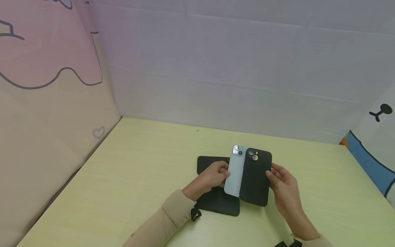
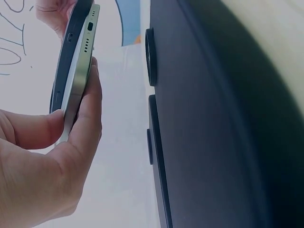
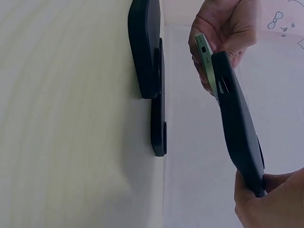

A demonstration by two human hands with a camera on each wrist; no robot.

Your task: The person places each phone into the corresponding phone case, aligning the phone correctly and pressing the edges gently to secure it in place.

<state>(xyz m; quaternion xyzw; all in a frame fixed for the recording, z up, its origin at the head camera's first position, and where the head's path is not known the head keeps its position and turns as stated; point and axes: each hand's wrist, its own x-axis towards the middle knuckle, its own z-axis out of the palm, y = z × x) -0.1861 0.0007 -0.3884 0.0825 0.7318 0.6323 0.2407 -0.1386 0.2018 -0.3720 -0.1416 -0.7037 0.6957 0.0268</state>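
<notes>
Here the left hand (image 1: 213, 176) grips a pale blue phone (image 1: 235, 171) by its long edge, thumb on one face and fingers curled behind it, while the right hand (image 1: 282, 181) holds a black phone case (image 1: 256, 176) by its outer edge with the fingers curled around it. Both are lifted above the yellow table (image 1: 123, 178), and the phone overlaps the left edge of the case, camera ends pointing away from the person. Under the phone, some more black cases (image 1: 216, 202) lie flat on the table. I think the phone is going in or out of the case; to do this well, the camera corner should stay lined up with the case's cutout, and the edges should be pressed one after another, not forced.
</notes>
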